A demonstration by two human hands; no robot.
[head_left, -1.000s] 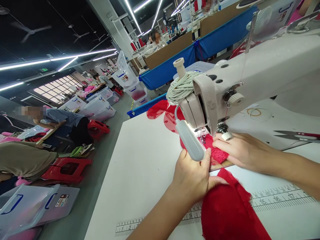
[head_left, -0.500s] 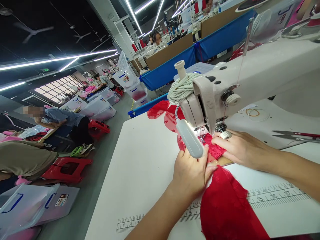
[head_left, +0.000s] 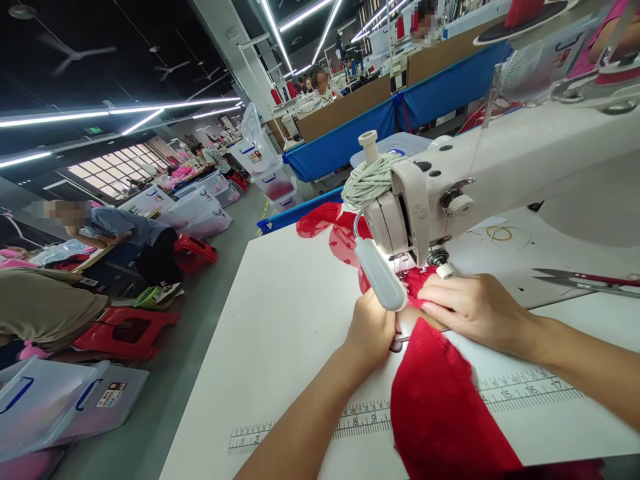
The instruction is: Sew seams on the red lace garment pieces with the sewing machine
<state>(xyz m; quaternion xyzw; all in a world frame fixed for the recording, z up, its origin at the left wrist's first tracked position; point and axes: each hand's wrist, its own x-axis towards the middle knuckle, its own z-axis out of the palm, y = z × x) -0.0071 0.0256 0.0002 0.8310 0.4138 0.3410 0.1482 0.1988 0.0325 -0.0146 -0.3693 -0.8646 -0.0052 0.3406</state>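
Note:
Red lace fabric (head_left: 417,283) lies under the presser foot of a white sewing machine (head_left: 530,160). My right hand (head_left: 470,303) is beside the needle area, fingers together and pressed on the fabric's right edge. On the other side, my left hand (head_left: 370,330) is closed at the fabric's left edge, its fingertips partly hidden behind a grey lamp (head_left: 383,277). A larger red fabric piece (head_left: 440,407) drapes from between the hands toward the table's front edge. More sheer red fabric (head_left: 345,240) spreads out behind the machine head.
Scissors (head_left: 590,280) lie to the right on the white table (head_left: 280,333), which has a printed ruler (head_left: 530,390) near its front. Clear plastic boxes (head_left: 115,400) and red stools (head_left: 125,333) stand at left. Several people work at other tables.
My left hand has drawn back slightly from the front fabric piece, its thumb now tucked in. My right hand has shifted a little, its fingers flatter on the lace. The view has shifted slightly.

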